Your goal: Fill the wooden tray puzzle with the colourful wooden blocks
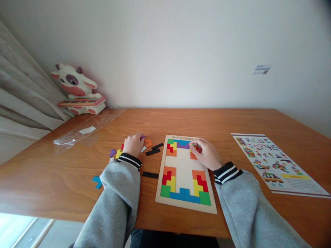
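The wooden puzzle board lies in front of me, with green, blue, yellow, red, orange and purple pieces set around its inner edge and a bare middle. Over its upper right corner is my right hand, fingers pinched together. Bits of red and green show at the fingertips; whether these are held or lie in the board I cannot tell. Left of the board, my left hand pinches a small purple puzzle piece. Close to it lie an orange piece, black bars and partly hidden yellow pieces.
Another black bar rests beside the board, and a blue piece sits by my left sleeve. A printed pattern sheet lies at right. Clear plastic bag and a cow-shaped toy keyboard are at the back left.
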A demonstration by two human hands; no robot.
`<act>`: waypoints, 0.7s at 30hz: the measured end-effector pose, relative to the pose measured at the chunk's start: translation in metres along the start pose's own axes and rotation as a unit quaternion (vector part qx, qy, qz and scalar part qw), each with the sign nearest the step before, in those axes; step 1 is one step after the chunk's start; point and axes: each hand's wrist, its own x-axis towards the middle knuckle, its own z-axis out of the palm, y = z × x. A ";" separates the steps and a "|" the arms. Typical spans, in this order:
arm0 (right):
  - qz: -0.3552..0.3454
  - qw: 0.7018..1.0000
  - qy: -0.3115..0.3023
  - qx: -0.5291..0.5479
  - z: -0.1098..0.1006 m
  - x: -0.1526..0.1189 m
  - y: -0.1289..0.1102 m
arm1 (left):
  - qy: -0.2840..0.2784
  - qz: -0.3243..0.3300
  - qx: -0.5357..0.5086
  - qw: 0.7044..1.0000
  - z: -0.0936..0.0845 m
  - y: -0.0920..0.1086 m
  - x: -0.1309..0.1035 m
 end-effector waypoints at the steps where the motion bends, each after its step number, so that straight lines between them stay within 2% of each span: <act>1: 0.002 1.000 0.000 -0.001 0.000 0.000 0.000 | 0.003 -0.001 0.000 1.000 0.000 0.001 0.000; 10: 0.005 1.000 0.006 0.001 0.000 0.000 0.001 | 0.042 -0.024 -0.028 0.998 -0.002 0.002 0.001; 12: 0.003 1.000 0.007 0.001 -0.001 0.000 0.001 | 0.055 -0.008 -0.086 0.995 -0.002 0.006 -0.001; 14: 0.003 1.000 0.008 0.003 -0.001 0.000 0.001 | 0.048 0.043 -0.205 0.977 -0.002 0.015 -0.005; 16: 0.004 1.000 0.009 0.005 -0.001 0.001 0.001 | -0.019 0.125 -0.352 0.927 -0.003 0.029 -0.013; 18: 0.006 1.000 0.009 0.003 -0.001 0.001 0.001 | -0.149 0.210 -0.448 0.856 -0.006 0.043 -0.023; 20: 0.010 1.000 0.009 -0.003 -0.001 0.001 0.001 | -0.290 0.287 -0.455 0.792 -0.011 0.055 -0.034; 21: 0.012 1.000 0.009 -0.005 0.000 0.001 0.001 | -0.342 0.317 -0.440 0.768 -0.014 0.059 -0.039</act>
